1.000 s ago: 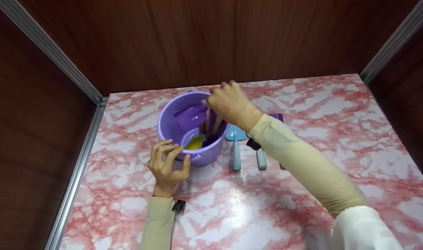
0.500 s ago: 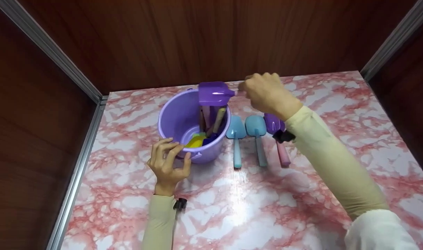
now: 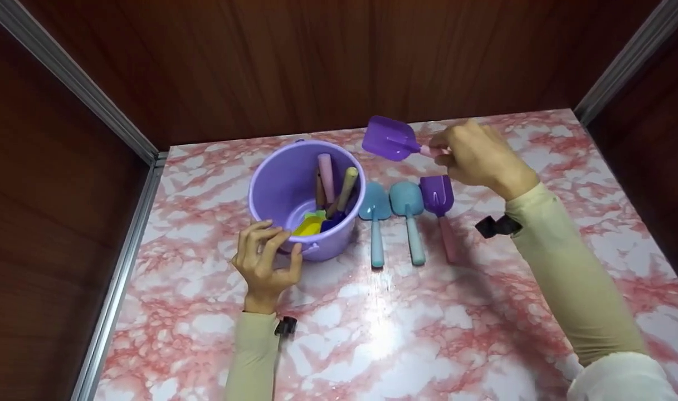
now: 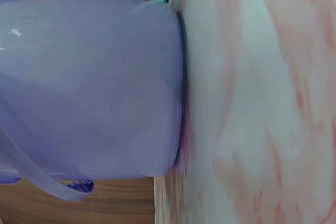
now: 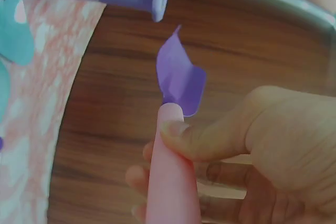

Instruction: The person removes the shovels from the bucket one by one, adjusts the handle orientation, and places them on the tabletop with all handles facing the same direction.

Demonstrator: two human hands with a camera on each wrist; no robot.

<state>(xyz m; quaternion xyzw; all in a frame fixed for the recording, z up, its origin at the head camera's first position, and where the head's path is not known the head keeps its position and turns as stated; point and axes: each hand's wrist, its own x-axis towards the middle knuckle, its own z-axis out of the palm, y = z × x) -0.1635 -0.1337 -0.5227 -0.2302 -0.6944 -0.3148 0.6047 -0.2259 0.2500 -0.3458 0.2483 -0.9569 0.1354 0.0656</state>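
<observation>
In the head view, my left hand holds the near rim of a purple bucket, fingertips at the rim and thumb below it outside. In the left wrist view the bucket stands on the table. My right hand grips the pink handle of a toy shovel, its purple blade raised beyond the bucket's right side. The right wrist view shows thumb and fingers round that handle. Inside the bucket are a pink handle, a yellow handle and a yellow piece.
Right of the bucket lie a blue shovel, a teal shovel and a purple shovel with a pink handle, side by side. Dark wood panels wall the marbled table at the back and both sides.
My right hand has lifted the purple shovel out of the bucket and carried it right, clear of the rim. My left hand stays at the bucket's rim.
</observation>
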